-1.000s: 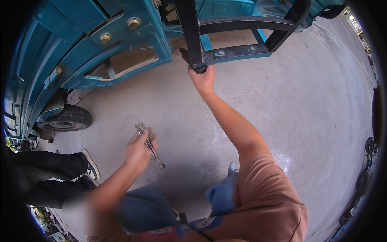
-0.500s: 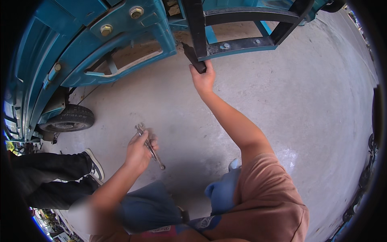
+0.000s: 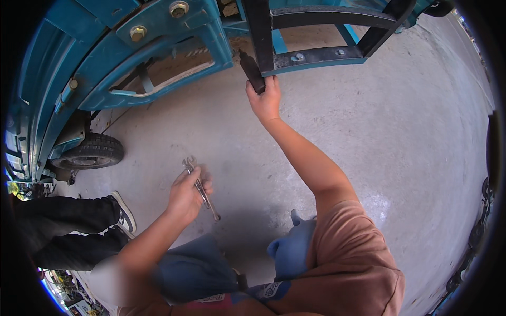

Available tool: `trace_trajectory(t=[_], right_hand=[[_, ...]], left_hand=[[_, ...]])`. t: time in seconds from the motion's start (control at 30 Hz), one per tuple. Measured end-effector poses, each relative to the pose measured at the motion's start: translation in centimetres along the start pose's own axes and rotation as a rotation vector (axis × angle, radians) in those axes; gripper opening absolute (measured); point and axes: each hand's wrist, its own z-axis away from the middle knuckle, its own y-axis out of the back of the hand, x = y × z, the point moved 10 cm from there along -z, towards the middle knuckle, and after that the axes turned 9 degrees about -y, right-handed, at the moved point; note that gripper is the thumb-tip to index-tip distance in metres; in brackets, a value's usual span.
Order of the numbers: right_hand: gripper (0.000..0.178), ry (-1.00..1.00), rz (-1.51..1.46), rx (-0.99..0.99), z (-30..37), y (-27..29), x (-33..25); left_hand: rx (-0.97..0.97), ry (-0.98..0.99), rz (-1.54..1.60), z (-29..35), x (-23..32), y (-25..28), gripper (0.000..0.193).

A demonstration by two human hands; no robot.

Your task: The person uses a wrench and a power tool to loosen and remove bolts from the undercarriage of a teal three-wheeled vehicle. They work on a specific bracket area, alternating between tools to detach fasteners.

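A silver combination wrench (image 3: 205,197) is gripped in my left hand (image 3: 184,195), with its open jaw up and its ring end pointing down over the floor. Whether a second wrench lies alongside it, I cannot tell. My right arm reaches forward, and my right hand (image 3: 266,103) is closed round the lower end of a black handle-shaped piece (image 3: 251,72) with a narrow tip. That piece tilts up to the left beside a black metal frame (image 3: 262,39), and my fingertips sit right at the frame's lower corner. Bolts (image 3: 299,57) show on the frame's lower bar.
A teal vehicle body (image 3: 153,58) with large bolts fills the upper left. Below it stands a wheel with a black tyre (image 3: 92,151). Another person's dark trousers (image 3: 74,216) and shoe (image 3: 124,212) are at the left. Grey concrete floor (image 3: 400,131) spreads beneath.
My left hand has shifted a little right and up with the wrench. The right hand keeps its hold on the black piece, almost unmoved.
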Motion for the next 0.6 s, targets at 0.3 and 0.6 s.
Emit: trace_trajectory(t=[0.3,0.6], right_hand=[[0.04,-0.098,0.038,-0.112,1.3,-1.1,-0.1],[0.051,-0.301,-0.053,-0.223,1.9,-2.9,1.3]], left_hand=[[0.011,0.008,0.011,0.1,-0.1,0.7,0.021],[-0.114,0.055,0.059,-0.3,-1.5,-0.5,0.019]])
